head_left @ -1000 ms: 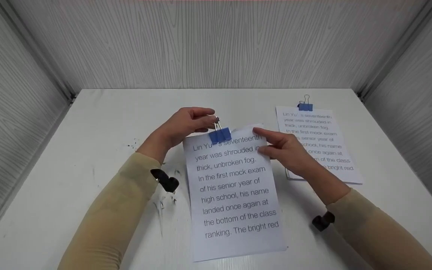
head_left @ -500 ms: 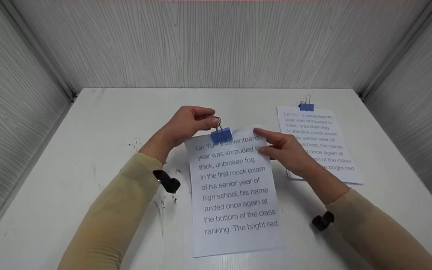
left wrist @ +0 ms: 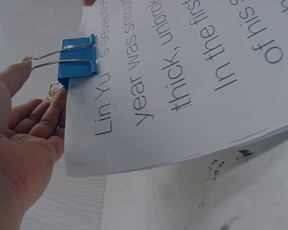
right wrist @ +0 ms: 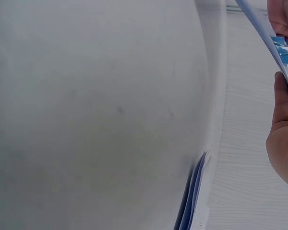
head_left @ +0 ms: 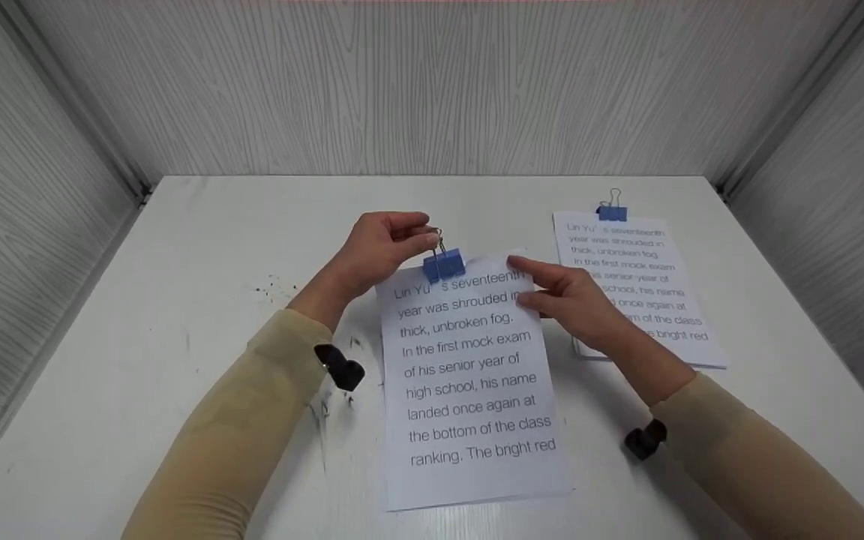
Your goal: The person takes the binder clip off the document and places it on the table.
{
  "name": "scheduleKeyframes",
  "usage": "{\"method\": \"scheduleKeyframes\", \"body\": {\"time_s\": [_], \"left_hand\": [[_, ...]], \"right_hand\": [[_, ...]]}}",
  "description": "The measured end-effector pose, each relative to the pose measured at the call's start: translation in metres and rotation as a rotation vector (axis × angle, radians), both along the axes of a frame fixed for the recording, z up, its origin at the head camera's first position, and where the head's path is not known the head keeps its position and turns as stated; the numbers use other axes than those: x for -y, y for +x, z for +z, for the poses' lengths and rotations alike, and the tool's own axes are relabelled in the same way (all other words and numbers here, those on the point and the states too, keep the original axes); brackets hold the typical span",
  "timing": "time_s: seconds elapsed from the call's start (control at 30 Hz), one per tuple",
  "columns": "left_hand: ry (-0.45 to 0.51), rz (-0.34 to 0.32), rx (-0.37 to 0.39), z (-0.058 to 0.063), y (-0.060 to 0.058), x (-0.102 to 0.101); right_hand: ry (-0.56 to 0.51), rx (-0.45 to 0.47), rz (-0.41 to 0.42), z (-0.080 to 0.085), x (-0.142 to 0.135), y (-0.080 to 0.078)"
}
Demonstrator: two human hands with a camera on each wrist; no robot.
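Note:
A sheaf of printed paper (head_left: 469,375) is held up at the middle of the table, its top edge toward the far wall. A blue binder clip (head_left: 444,265) sits over that top edge, left of its middle. My left hand (left wrist: 19,129) pinches the clip's wire handles, thumb on the upper one and fingers behind the lower one. With thumb and fingers my right hand (head_left: 571,300) grips the sheaf near its upper right corner. Seen from the right wrist, fingers (right wrist: 282,98) lie along the back of the sheaf.
To the right lies a second printed stack (head_left: 649,292) with its own blue binder clip (head_left: 613,213) at the top. My right forearm passes over its lower left part. Dark smudges (head_left: 349,375) mark the white table (head_left: 199,262). Grooved panels (head_left: 432,90) enclose the back and sides.
My left hand and the clip have shifted slightly right and away from me. The sheaf's left edge has moved a little right with them. My right hand stays almost still.

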State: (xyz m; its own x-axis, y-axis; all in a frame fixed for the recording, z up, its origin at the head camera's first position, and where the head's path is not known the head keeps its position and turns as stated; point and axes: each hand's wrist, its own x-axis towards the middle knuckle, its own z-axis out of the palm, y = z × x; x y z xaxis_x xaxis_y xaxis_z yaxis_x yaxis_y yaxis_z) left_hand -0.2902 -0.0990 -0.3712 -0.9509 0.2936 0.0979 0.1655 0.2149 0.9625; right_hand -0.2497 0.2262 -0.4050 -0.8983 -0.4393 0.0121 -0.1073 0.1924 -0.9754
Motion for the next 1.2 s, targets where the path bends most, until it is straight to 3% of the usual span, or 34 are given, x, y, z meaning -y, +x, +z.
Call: {"method": "scheduleKeyframes", "body": {"time_s": [0.17,0.47,0.77,0.97,1.2], "left_hand": [[0.028,0.027,-0.030,0.001,-0.002,0.007],[0.085,0.079,0.001,-0.001,0.001,0.020],[0.126,0.127,-0.014,0.003,0.000,0.034],[0.114,0.167,-0.009,0.004,0.002,0.059],[0.058,0.245,0.015,-0.005,0.010,0.109]], "right_hand": [[0.022,-0.001,-0.003,-0.001,0.001,0.000],[0.004,0.007,0.008,0.002,0.007,-0.002],[0.043,0.007,-0.007,-0.001,0.005,-0.002],[0.066,-0.001,-0.036,-0.003,0.001,-0.002],[0.062,0.022,-0.045,-0.001,-0.002,-0.004]]}}
